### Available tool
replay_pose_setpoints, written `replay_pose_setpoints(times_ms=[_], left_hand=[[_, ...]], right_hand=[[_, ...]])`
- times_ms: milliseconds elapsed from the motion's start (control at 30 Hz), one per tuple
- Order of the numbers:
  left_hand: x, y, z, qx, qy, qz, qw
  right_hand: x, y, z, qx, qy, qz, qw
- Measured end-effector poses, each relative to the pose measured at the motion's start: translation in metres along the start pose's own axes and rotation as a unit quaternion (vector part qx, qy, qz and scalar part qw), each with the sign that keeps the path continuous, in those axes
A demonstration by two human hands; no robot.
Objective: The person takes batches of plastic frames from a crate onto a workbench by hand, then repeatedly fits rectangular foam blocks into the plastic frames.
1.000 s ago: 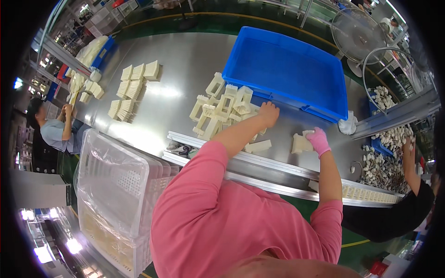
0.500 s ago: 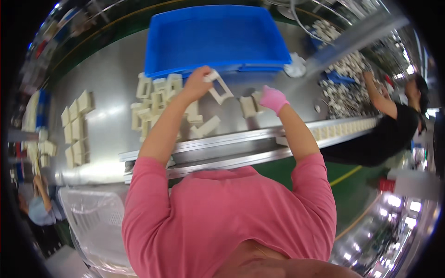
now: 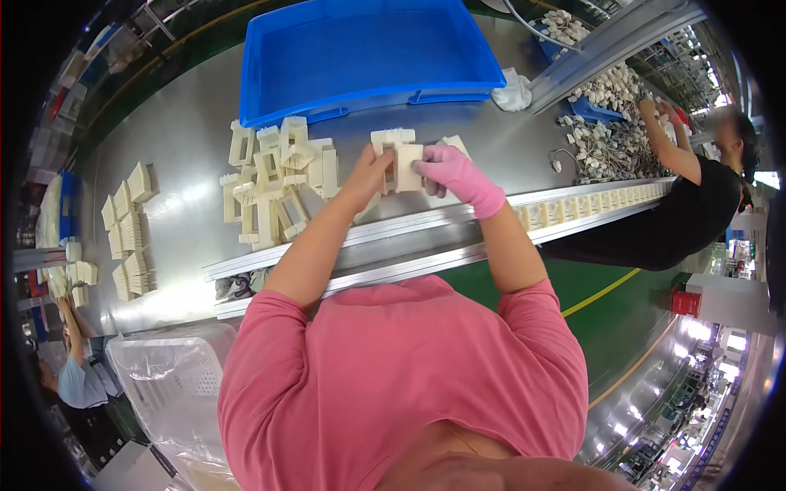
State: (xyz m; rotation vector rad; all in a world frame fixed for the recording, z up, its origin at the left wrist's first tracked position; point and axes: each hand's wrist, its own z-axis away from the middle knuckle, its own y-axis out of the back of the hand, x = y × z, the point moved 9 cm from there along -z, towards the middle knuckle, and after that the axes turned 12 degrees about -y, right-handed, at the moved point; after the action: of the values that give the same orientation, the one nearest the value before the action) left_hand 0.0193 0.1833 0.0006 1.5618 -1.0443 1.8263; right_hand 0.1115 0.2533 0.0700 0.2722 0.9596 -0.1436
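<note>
My bare left hand is closed on a cream plastic frame with a rectangular opening. In my right hand, which wears a pink glove, is a flat cream rectangular cover. The cover is held up against the frame's right side; whether the two are joined I cannot tell. Just beyond the gloved hand lies another cream piece, partly hidden. To the left of my left hand, several cream frames are heaped loosely on the metal table.
A blue bin stands at the table's far side. Stacked cream parts sit at the left. Along the near edge runs a metal rail track, with cream pieces in it. At right, a co-worker reaches into piled white cabled parts.
My left hand has moved right and nearer with the frame. My right hand has lifted the cover and moved left, so both pieces now meet in front of me.
</note>
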Motion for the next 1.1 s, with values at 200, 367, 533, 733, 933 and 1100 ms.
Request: replay_pose_setpoints(times_ms=[200, 367, 533, 733, 933, 1100], left_hand=[[0.039, -0.014, 0.019, -0.006, -0.025, -0.064, 0.998], [0.04, -0.013, 0.015, -0.014, -0.077, 0.046, 0.996], [0.031, -0.01, 0.01, -0.055, -0.105, 0.017, 0.993], [0.028, -0.017, 0.013, -0.045, -0.035, 0.095, 0.994], [0.036, -0.036, 0.025, -0.106, 0.013, 0.131, 0.986], [0.028, -0.06, 0.044, -0.224, 0.139, 0.172, 0.949]], right_hand=[[-0.018, -0.012, 0.004, 0.291, 0.175, 0.267, 0.902], [-0.037, -0.018, 0.031, 0.335, 0.27, 0.153, 0.89], [-0.038, -0.023, 0.031, 0.32, 0.28, 0.179, 0.887], [-0.04, -0.023, 0.03, 0.248, 0.246, 0.145, 0.925], [-0.037, -0.007, 0.04, 0.142, 0.217, 0.006, 0.966], [-0.068, 0.006, 0.082, 0.263, 0.402, 0.102, 0.871]])
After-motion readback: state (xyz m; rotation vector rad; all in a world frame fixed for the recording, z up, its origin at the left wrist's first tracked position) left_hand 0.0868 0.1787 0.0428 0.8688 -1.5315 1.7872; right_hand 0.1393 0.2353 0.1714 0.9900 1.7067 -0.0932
